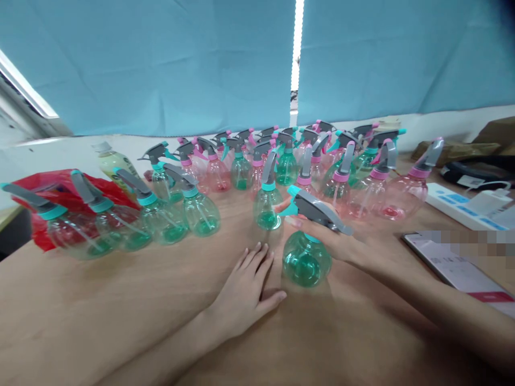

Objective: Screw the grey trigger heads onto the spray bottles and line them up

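Observation:
My right hand (328, 236) is closed round the neck of a green spray bottle (306, 266), just under its grey and turquoise trigger head. The bottle is in front of me, slightly right of centre; I cannot tell whether its base touches the table. My left hand (245, 289) lies flat on the wooden table (132, 316) with its fingers stretched out, left of that bottle and holding nothing. Just beyond the two hands stands another green spray bottle (267, 212). Several green spray bottles (164, 222) stand in a row at the left.
Several pink spray bottles (368, 195) and green ones crowd the back. A red plastic bag (38, 230) and a drink bottle (115, 163) sit behind the left row. At the right lie a phone (450, 262), a white power strip (458, 203) and a black coil (478, 170).

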`<action>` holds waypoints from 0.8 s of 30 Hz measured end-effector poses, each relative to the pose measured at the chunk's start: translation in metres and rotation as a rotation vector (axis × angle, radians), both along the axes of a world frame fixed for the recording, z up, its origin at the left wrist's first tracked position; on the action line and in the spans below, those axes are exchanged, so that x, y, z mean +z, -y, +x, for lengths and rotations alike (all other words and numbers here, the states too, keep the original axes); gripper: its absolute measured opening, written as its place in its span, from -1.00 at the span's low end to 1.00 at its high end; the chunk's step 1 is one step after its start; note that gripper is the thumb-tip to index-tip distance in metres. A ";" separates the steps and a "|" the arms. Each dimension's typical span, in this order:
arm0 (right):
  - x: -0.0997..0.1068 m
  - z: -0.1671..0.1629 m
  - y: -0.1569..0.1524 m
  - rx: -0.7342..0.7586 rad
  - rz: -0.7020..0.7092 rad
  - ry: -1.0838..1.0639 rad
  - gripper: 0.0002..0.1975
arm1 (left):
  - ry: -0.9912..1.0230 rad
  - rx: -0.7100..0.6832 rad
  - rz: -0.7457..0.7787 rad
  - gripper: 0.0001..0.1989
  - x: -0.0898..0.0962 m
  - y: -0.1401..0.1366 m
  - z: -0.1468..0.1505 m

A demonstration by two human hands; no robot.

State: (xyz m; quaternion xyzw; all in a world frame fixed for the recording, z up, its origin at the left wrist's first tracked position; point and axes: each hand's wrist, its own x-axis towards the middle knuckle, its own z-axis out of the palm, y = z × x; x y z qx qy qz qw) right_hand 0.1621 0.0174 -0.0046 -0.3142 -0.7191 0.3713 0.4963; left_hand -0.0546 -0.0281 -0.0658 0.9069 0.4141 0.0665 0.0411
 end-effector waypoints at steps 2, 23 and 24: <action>-0.001 -0.002 0.002 -0.008 -0.020 -0.036 -0.77 | 0.011 -0.002 0.012 -0.29 -0.001 0.000 0.000; -0.012 -0.001 -0.003 0.057 -0.028 -0.133 -0.69 | 0.008 -0.002 0.004 -0.29 0.000 0.000 0.000; -0.012 -0.001 -0.003 0.057 -0.025 -0.135 -0.69 | 0.005 -0.001 0.003 -0.29 0.000 0.000 0.000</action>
